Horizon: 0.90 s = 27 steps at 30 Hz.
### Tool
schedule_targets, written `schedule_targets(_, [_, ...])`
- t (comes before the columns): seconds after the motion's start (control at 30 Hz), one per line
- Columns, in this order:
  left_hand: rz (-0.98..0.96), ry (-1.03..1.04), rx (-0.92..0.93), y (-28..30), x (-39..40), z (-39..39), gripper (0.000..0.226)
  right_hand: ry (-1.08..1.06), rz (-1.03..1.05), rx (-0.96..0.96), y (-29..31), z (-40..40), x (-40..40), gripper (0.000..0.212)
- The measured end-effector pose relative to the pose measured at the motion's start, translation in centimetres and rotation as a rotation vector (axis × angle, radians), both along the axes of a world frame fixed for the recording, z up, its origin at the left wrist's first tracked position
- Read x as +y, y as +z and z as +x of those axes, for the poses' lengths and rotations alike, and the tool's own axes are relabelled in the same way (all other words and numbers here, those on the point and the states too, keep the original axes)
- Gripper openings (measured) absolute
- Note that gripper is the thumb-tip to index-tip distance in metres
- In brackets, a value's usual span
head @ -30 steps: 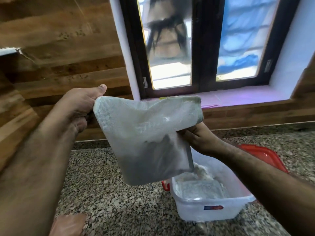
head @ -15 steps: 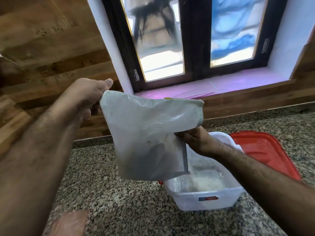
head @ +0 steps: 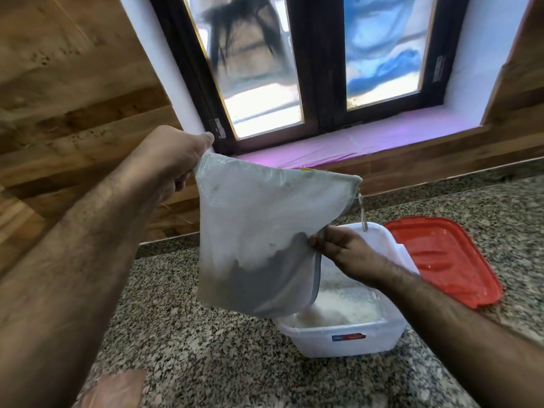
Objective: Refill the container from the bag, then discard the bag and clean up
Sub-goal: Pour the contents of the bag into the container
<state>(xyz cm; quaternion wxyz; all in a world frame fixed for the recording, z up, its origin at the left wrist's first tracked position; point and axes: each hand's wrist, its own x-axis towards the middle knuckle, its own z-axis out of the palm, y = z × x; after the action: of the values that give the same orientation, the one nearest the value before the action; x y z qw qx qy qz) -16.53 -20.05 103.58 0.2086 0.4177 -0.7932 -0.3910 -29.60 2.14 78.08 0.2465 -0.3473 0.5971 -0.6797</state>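
A translucent white plastic bag (head: 265, 231) hangs tilted above the open white container (head: 338, 343) on the granite counter. My left hand (head: 173, 160) grips the bag's raised upper left corner. My right hand (head: 338, 248) pinches the bag's lower right edge just over the container. The bag's open lower end points into the container, where white grains (head: 338, 307) lie in a heap. Part of the container is hidden behind the bag and my right forearm.
The red lid (head: 441, 260) lies flat on the counter just right of the container. A wood-look wall runs behind the counter, and a dark-framed window (head: 309, 69) with a pink sill sits above. A pinkish thing (head: 114, 390) shows at the bottom left edge.
The view has tilted down, so container and lid sit fuller in frame. Both hands keep their hold on the bag, which stays tipped over the container; more grains lie inside.
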Motion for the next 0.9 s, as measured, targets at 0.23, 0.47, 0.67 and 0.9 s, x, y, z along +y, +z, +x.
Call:
schedule_targets(0.23, [-0.149,-0.063,-0.099,0.6,2.1,-1.4,0.047,-0.041,0.11,0.009,-0.5,0.3,1.3,0.017])
schedule_targets(0.47, [-0.376,-0.139,-0.236,1.1,2.1,-3.3,0.042,-0.117,0.218,0.045,0.2,0.7,2.3,0.021])
schedule_targets(0.67, [-0.554,-0.181,-0.338,1.1,2.1,-4.6,0.04,-0.247,0.474,0.193,1.2,1.4,2.8,0.019])
schedule_targets(0.9, [-0.722,-0.212,-0.426,1.2,2.4,-5.2,0.031,-0.444,0.873,0.702,9.2,5.4,5.8,0.042])
